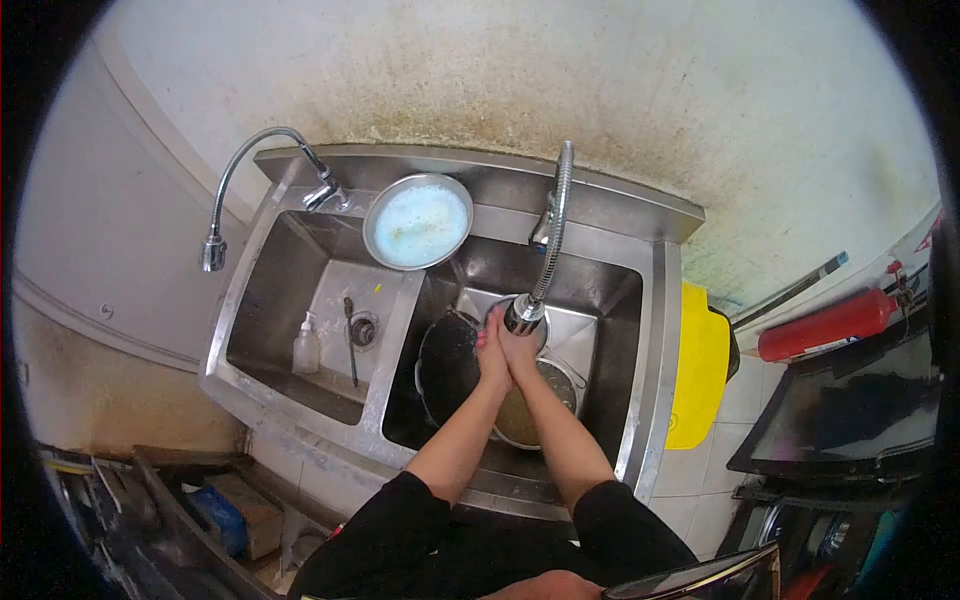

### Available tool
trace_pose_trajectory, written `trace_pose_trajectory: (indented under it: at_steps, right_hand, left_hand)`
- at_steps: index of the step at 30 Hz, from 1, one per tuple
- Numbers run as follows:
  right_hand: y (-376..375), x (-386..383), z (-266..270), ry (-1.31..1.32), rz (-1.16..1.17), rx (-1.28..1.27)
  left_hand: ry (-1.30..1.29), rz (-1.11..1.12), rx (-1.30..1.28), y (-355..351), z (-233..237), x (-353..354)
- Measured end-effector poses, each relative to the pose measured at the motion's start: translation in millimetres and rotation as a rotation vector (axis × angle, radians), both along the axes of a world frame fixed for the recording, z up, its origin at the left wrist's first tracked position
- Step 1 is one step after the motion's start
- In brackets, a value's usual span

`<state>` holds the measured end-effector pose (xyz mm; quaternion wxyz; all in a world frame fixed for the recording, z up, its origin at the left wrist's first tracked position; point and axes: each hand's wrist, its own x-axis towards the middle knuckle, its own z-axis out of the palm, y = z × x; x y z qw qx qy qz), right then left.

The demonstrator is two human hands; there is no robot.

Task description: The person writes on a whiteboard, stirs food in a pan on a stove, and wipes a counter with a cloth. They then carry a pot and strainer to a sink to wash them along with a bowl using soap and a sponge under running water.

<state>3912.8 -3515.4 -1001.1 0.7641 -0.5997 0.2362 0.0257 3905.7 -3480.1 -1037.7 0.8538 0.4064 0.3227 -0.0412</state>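
Both hands meet under the spout of the flexible faucet (552,255) over the right sink basin (616,330). My left hand (490,350) is pressed against my right hand (518,352), palms together. The spout head partly covers the right fingers, and whether they hold anything is hidden. Beneath the hands, a dark pan (447,365) lies in the basin, beside a round metal bowl (520,420) with murky liquid. On the ledge between the basins rests a metal bowl of bluish suds (420,225).
The left basin (290,265) holds a soap bottle (306,348) and a long-handled utensil (350,340). A second faucet (240,165) arches at the left. To the right are a yellow cloth or board (698,370) and a red fire extinguisher (828,325).
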Motion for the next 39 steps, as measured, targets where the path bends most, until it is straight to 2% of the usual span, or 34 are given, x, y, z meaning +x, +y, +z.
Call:
trace_pose_trajectory:
  at_steps: [1, 2, 4, 5, 6, 7, 8, 9, 10, 11, 13, 14, 16, 18, 21, 23, 24, 28, 31, 33, 34, 37, 39]
  right_hand:
    - [1, 4, -5, -0.025, 0.050, -0.097]
    - [-3, 11, -29, -0.021, 0.053, -0.094]
    - [-21, 28, -89, -0.294, 0.409, -0.008]
    - [-30, 27, -73, -0.290, 0.405, 0.002]
    - [-46, 26, -55, -0.243, 0.403, 0.152]
    - [-56, 21, -26, -0.195, 0.399, 0.301]
    - [-62, 11, 5, -0.212, 0.314, 0.410]
    - [-67, 2, 37, -0.228, 0.229, 0.518]
    - [-71, -3, 58, -0.331, 0.192, 0.632]
    - [-70, -2, 70, -0.330, 0.197, 0.636]
    - [-67, 4, 87, -0.491, 0.615, -0.142]
    - [-56, 8, 96, -0.329, 0.720, -0.127]
    - [-27, 15, 106, -0.331, 0.745, -0.131]
    - [-11, 20, 112, -0.336, 0.766, -0.138]
    - [2, 25, 115, -0.481, 0.792, -0.028]
    - [7, 24, 112, -0.409, 0.708, -0.138]
    - [5, 24, 113, -0.395, 0.735, -0.051]
    - [-1, 27, 108, -0.368, 0.787, -0.072]
    - [-1, 28, 109, -0.402, 0.781, -0.136]
    - [-15, 24, 116, -0.401, 0.901, -0.035]
    - [-19, 26, 112, -0.385, 0.900, -0.093]
    - [-14, 31, 104, -0.353, 0.824, -0.199]
    - [-9, 29, 109, -0.340, 0.806, -0.156]
  left_hand:
    - [0.012, 0.071, -0.240, 1, 14, -5]
    - [0.015, 0.075, -0.237, 5, 23, -10]
    - [-0.004, -0.274, 0.012, 28, 34, -17]
    - [-0.157, -0.436, 0.236, 49, 38, -23]
    - [-0.188, -0.392, 0.388, 66, 43, -33]
    - [-0.355, -0.321, 0.581, 85, 41, -43]
    - [-0.304, -0.318, 0.962, 103, 66, -57]
    - [-0.292, -0.201, 0.965, 116, 64, -67]
    - [-0.191, -0.218, 1.080, 129, 72, -78]
    - [-0.169, -0.226, 1.130, 140, 68, -85]
    - [-0.176, -0.253, 1.210, 150, 64, -95]
    - [-0.169, -0.249, 1.210, 150, 66, -96]
    - [-0.179, -0.268, 1.327, 150, 71, -93]
    - [-0.184, -0.265, 1.338, 149, 72, -89]
    - [-0.181, -0.285, 1.385, 150, 66, -85]
    - [-0.176, -0.318, 1.417, 148, 63, -88]
    - [-0.126, -0.375, 1.473, 147, 64, -87]
    - [0.054, -0.551, 1.605, 150, 43, -87]
    - [0.139, -0.666, 1.565, 144, 38, -78]
    - [0.091, -0.623, 1.490, 143, 41, -73]
    - [0.048, -0.578, 1.406, 140, 44, -71]
    - [-0.076, -0.528, 1.488, 116, 53, -67]
    - [-0.089, -0.603, 1.490, 105, 56, -59]
